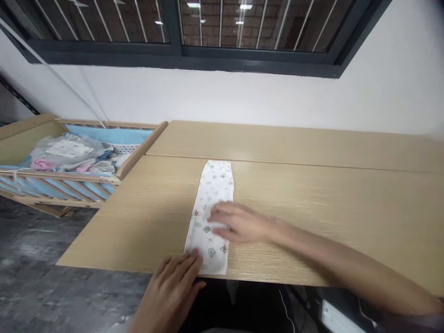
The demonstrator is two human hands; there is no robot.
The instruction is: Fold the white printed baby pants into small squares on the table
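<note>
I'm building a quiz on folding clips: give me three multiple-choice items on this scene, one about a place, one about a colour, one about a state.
1. Where does the wooden crib of mixed clothes stand?
A. left of the table
B. on the table
C. right of the table
2. What colour is the narrow folded cloth with small prints?
A. black
B. white
C. red
3. How does the cloth lie?
A. crumpled in a heap
B. hanging off a rail
C. flat in a long strip

Answers: 1 A, it abuts the light wooden table at its left edge. 2 B, white with small green and pink prints. 3 C, flat under the left hand and right hand.
</note>
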